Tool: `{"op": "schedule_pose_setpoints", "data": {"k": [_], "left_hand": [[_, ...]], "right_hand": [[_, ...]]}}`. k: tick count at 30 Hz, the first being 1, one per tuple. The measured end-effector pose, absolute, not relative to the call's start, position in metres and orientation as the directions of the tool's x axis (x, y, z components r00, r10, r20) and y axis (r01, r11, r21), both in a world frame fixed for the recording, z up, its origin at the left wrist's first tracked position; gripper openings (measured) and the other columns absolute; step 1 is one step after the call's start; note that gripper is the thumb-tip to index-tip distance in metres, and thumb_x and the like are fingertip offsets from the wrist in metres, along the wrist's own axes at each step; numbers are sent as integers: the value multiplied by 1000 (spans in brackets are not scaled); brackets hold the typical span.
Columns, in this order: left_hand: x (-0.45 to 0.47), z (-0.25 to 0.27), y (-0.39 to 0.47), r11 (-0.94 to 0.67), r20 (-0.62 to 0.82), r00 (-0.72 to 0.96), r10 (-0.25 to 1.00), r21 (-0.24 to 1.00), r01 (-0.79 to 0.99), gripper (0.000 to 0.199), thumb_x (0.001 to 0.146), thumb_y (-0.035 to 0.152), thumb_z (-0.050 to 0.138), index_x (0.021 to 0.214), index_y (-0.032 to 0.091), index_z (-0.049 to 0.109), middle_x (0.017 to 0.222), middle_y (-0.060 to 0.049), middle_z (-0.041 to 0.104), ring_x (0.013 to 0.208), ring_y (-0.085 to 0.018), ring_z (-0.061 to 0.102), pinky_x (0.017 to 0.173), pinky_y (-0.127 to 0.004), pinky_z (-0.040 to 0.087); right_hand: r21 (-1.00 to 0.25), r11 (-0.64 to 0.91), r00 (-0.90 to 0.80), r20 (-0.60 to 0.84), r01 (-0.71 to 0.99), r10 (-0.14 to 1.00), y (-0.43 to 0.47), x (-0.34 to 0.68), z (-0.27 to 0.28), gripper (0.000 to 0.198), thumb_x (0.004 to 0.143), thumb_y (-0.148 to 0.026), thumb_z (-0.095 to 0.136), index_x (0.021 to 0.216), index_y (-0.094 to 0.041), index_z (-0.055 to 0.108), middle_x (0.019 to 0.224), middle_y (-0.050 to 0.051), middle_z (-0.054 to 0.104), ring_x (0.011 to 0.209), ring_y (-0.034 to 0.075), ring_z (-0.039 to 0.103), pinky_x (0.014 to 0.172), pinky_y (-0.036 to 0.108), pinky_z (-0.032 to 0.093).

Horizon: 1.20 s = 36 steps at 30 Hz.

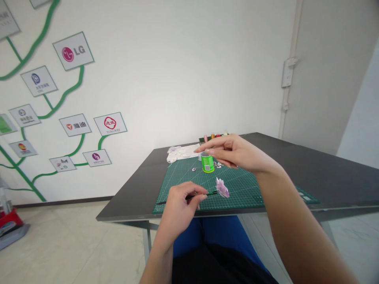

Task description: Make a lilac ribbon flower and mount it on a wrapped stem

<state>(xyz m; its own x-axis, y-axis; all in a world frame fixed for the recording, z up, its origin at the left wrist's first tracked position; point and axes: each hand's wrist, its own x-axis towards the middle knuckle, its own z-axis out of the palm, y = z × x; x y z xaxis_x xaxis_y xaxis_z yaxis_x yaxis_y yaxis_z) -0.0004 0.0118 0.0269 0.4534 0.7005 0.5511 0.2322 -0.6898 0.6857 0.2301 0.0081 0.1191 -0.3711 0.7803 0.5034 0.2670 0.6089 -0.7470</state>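
Note:
My left hand (186, 201) is closed around a thin dark stem, part of it wrapped in green. At the stem's right end is a pale purple artificial flower (222, 187), held low above the near part of the green cutting mat (242, 185). My right hand (233, 152) is raised over the mat, its fingers stretched to the left and a little apart; I make out nothing between them. Below its fingertips stands a bright green can (207, 163), its top partly covered by the hand. A small pale piece with a dark centre (194, 169) lies left of the can.
The mat lies on a dark grey table (133, 185). A white cloth or paper (188, 152) with pale bits rests at the back left. Behind my right hand, several coloured spools (212, 136) stand in a dark tray. White ring-like pieces (218, 165) lie right of the can.

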Motion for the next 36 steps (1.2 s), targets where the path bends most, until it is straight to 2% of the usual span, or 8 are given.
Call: {"op": "schedule_pose_setpoints", "data": {"k": [4, 9, 14, 17, 22, 31, 36], "left_hand": [[0, 29, 10, -696, 556, 454, 696, 678, 237, 15, 91, 10, 71, 83, 16, 82, 76, -4, 76, 57, -12, 64, 56, -21, 47], [-1, 30, 7, -708, 566, 464, 681, 670, 223, 14, 92, 11, 72, 83, 17, 82, 75, -4, 76, 57, -13, 64, 56, -21, 46], [-3, 31, 6, -712, 591, 442, 675, 679, 179, 13, 93, 14, 72, 83, 17, 82, 73, -4, 73, 57, -12, 64, 54, -21, 47], [-4, 30, 8, -699, 595, 413, 689, 697, 162, 13, 92, 15, 72, 83, 16, 81, 72, -3, 72, 56, -12, 64, 54, -20, 49], [-4, 28, 13, -668, 596, 353, 721, 733, 129, 10, 90, 18, 72, 90, 15, 82, 73, -3, 72, 54, -12, 64, 55, -22, 52], [-3, 27, 18, -679, 625, 290, 725, 720, 145, 13, 89, 19, 70, 86, 17, 83, 74, -3, 71, 52, -11, 61, 52, -21, 50], [-3, 24, 20, -681, 615, 304, 727, 701, 211, 14, 89, 19, 69, 88, 17, 83, 76, -3, 72, 53, -12, 63, 53, -22, 50]], "right_hand": [[-776, 576, -398, 458, 258, 795, 33, 234, 109, 35, 100, -28, 65, 125, -10, 81, 43, -11, 41, 37, 7, 31, 39, 21, 21], [-826, 489, -370, 377, 281, 849, 53, 239, 81, 40, 98, -37, 68, 125, -11, 81, 44, -11, 41, 39, 8, 33, 42, 22, 20], [-909, 318, -328, 224, 269, 918, 54, 242, 23, 44, 92, -44, 70, 119, -11, 82, 44, -10, 44, 39, 8, 31, 41, 21, 20], [-926, 279, -328, 189, 256, 926, 42, 238, -15, 44, 93, -48, 67, 109, -10, 83, 46, -8, 45, 39, 8, 32, 40, 21, 22], [-948, 215, -412, 104, 234, 905, 12, 229, -54, 48, 100, -51, 62, 122, -12, 81, 47, -9, 47, 37, 8, 35, 39, 19, 27], [-958, 227, -573, 90, 173, 815, -13, 239, -51, 43, 100, -50, 68, 112, -13, 85, 47, -8, 46, 37, 7, 37, 38, 17, 27], [-943, 316, -622, 186, 104, 760, -32, 240, -36, 47, 101, -56, 69, 109, -14, 88, 50, -5, 50, 39, 8, 44, 37, 18, 31]]}}
